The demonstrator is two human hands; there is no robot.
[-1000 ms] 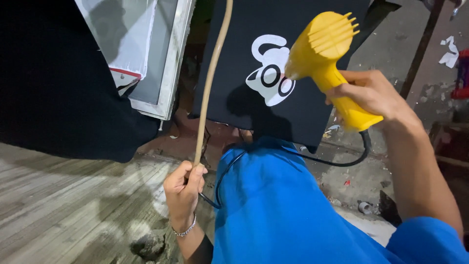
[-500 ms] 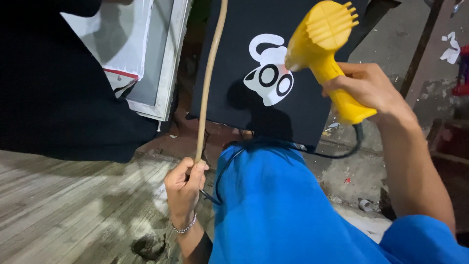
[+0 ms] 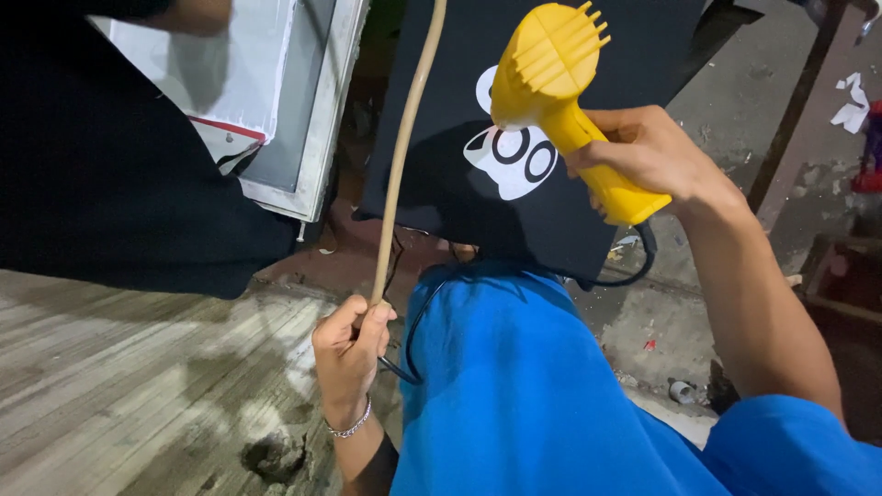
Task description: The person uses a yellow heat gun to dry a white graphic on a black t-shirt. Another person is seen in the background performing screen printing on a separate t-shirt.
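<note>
Unchanged since earlier: one yellow heat gun (image 3: 562, 101), ribbed rear vent, clasped by right hand (image 3: 648, 152); one tan stick (image 3: 404, 156), gripped by left hand (image 3: 349, 344); one black printed shirt (image 3: 478, 193).

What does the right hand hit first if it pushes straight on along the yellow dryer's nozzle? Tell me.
Most likely the white print on the black fabric: the right hand aims the yellow dryer at it, though the gap between them is unclear.

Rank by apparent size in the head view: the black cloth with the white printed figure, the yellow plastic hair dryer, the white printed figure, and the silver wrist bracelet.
1. Black cloth with the white printed figure, by far the largest.
2. Yellow plastic hair dryer, though it is nearer the camera than the cloth.
3. White printed figure, partly hidden by the dryer.
4. Silver wrist bracelet.
</note>
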